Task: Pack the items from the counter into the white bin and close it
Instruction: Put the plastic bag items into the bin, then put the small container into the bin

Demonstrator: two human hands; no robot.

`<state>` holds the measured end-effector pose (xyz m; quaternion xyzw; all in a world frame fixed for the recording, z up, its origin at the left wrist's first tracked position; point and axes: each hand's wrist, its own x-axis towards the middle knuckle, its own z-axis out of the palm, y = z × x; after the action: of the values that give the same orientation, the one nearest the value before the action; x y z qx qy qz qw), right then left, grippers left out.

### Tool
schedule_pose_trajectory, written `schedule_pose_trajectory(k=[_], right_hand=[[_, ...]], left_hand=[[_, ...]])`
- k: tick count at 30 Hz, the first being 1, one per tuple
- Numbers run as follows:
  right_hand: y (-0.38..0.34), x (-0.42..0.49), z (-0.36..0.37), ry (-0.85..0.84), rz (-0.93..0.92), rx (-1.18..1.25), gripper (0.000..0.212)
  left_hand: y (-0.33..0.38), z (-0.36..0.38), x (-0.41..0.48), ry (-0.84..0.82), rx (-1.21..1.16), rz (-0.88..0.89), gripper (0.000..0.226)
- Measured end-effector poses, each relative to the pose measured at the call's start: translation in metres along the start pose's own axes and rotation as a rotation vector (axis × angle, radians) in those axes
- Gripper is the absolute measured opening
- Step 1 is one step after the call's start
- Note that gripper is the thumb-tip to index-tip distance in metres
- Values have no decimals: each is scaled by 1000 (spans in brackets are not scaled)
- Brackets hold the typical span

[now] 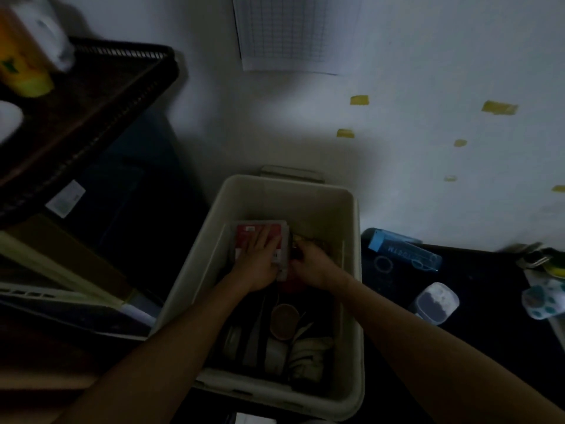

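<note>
Left grip (260, 255) lies flat with fingers straight, pressing down on the red-labelled case (244, 232) at the 12 o'clock end of the white bin (356, 270). Right grip (312, 264), just beside the case at its 3 o'clock edge, has fingers curled on a dark item (296, 244); the light is too dim to identify it. Unpacked items remain on the bench (474, 332), outside the bin at 3 o'clock from both grips: a blue box (400, 249), long axis roughly 10 to 4 o'clock, and a small clear container (435, 302) at 4 o'clock. The right grip is the nearer one, so the next pickup probably falls to it, reaching over the bin wall. No lid can be identified.
</note>
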<state>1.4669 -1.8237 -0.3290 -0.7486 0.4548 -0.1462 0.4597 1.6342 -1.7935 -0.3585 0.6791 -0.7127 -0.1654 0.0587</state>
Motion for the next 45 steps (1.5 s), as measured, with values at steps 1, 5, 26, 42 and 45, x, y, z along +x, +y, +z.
schedule_pose_trajectory(k=[1, 5, 26, 42, 45], right_hand=[[-2, -3, -6, 5, -40, 13, 39], [-9, -15, -32, 72, -92, -36, 39], [104, -118, -201, 294, -47, -216, 42], [256, -165, -206, 155, 288, -106, 59], [268, -162, -200, 115, 330, -54, 57]], left_hand=[[4, -3, -2, 20, -4, 17, 79], [32, -17, -8, 114, -23, 96, 72], [256, 7, 44, 217, -66, 339, 57], [323, 134, 47, -113, -215, 204, 63], [330, 146, 50, -158, -287, 141, 57]])
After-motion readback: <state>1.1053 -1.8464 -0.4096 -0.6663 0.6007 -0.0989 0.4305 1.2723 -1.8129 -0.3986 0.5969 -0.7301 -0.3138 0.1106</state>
